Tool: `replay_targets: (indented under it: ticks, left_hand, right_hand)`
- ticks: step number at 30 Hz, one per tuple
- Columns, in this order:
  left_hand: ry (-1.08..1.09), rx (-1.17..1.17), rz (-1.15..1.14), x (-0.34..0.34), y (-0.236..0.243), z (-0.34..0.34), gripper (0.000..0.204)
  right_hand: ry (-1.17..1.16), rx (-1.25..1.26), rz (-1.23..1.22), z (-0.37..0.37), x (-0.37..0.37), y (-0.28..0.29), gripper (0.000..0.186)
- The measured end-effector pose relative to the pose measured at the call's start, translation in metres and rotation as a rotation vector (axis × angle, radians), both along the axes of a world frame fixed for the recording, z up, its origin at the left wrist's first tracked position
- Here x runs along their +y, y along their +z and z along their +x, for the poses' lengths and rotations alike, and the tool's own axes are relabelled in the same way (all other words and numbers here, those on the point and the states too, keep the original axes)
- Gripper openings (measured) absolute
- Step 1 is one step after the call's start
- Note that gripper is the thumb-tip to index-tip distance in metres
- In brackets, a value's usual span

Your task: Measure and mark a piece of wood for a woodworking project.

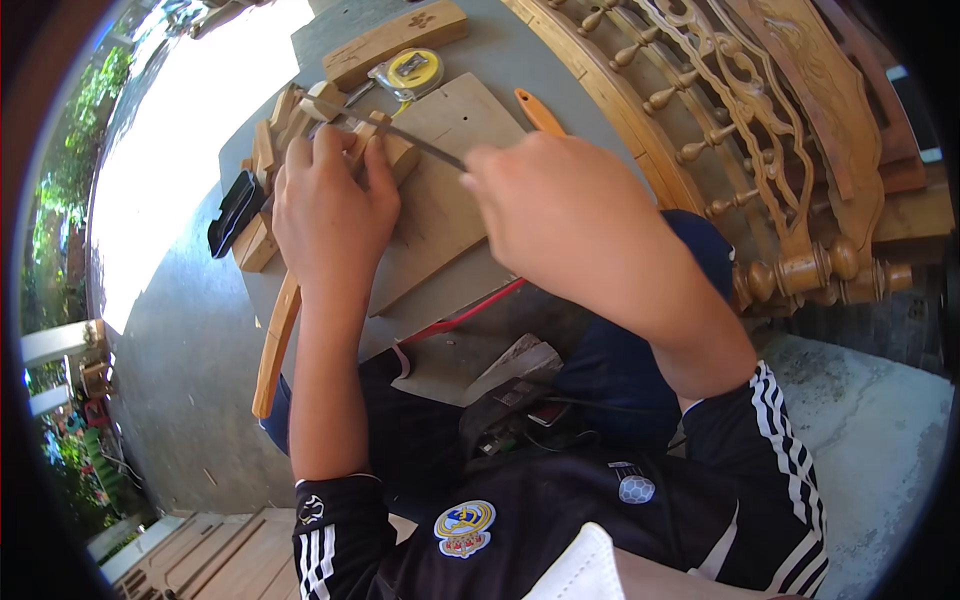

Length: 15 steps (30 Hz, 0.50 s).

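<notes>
My right hand (pixel 535 190) is closed around the near end of a long, thin, dark metal file (pixel 425 146). The tool slants up and left, its far end beyond my left fingers. My left hand (pixel 330 195) is closed, thumb and fingers gripping a small wooden piece (pixel 368 128) under the file. Its lower part is hidden by my hand. More wooden pieces (pixel 262 148) lie just left of these fingers. Beneath my left wrist passes a long wooden strip (pixel 275 355). A flat wooden board (pixel 440 215) lies between my hands.
Beyond the board sit a yellow tape measure (pixel 414 70) and a carved wooden block (pixel 395 42). An orange handle (pixel 540 112) lies past my right hand. On the left is a black plastic case (pixel 235 214). Carved wooden furniture (pixel 740 130) stands close on the right.
</notes>
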<state>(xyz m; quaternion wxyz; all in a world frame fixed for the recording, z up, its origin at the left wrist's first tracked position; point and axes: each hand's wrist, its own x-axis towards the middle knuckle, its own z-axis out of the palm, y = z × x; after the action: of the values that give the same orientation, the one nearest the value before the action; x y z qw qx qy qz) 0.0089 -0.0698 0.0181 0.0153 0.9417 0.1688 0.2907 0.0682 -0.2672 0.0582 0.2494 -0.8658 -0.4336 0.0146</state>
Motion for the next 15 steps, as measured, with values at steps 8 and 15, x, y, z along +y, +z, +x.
replay_targets:
  ticks: [8, 15]
  left_hand:
    - [-0.001, 0.002, 0.027, -0.003, 0.005, 0.002, 0.023]
    - [-0.001, -0.023, -0.002, -0.004, -0.003, 0.004, 0.022]
  right_hand:
    - [-0.076, 0.054, -0.213, -0.01, -0.031, 0.034, 0.021]
    - [0.003, -0.038, -0.081, 0.014, 0.022, 0.0, 0.015]
